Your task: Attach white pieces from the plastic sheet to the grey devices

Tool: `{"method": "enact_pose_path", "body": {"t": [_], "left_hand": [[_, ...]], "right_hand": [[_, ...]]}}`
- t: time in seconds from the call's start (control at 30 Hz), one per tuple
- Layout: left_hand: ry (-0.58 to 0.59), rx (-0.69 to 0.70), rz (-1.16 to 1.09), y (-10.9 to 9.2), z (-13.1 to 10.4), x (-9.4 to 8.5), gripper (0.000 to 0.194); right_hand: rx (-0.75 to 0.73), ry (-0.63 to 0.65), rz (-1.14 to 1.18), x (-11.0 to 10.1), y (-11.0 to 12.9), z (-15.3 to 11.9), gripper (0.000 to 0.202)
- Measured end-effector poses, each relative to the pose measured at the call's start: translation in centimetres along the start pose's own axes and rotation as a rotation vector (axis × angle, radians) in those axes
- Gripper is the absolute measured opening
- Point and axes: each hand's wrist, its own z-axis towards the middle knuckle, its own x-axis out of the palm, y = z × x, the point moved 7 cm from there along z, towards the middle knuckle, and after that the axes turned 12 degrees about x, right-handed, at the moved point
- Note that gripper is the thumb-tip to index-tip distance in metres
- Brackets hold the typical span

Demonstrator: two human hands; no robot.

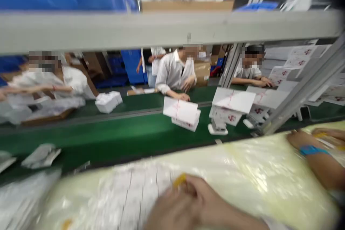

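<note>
My right hand (206, 197) reaches in from the lower right with its fingers curled. A small yellow piece (179, 179) shows at its fingertips; what the fingers close on, if anything, is hidden. Against it, at the bottom middle, lies my left hand (169, 210), smeared by motion so its fingers do not show clearly. Both are over a row of small white boxes (142, 190) set side by side on the bench (223, 165), which has a shiny, yellowish plastic cover. Another yellow bit (67, 224) lies at the lower left.
Beyond the bench runs a green conveyor belt (129, 134) carrying stacked white boxes (180, 111) and grey bags (41, 156). Co-workers sit across it. A neighbour's hand with a blue wristband (314, 150) is at right. A shelf beam (161, 28) crosses above; a metal post (292, 97) slants at right.
</note>
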Motion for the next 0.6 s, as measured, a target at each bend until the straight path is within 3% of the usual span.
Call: {"method": "enact_pose_path", "body": {"t": [0.1,0.2,0.33,0.6], "left_hand": [[-0.015,0.005,-0.071,0.6,-1.5,-0.8,0.028],[0.005,-0.016,-0.083,1.9,-2.9,-0.3,0.027],[0.023,-0.006,-0.038,2.2,-3.2,0.0,0.024],[-0.034,-0.010,0.007,1.8,-3.2,-0.4,0.027]], "right_hand": [[0.024,0.165,-0.031,1.9,1.8,0.4,0.034],[0.110,0.193,-0.079,2.0,0.9,1.5,0.026],[0.196,0.258,-0.053,1.9,-0.6,1.3,0.022],[0.137,0.306,0.033,2.4,-0.3,1.3,0.026]]}}
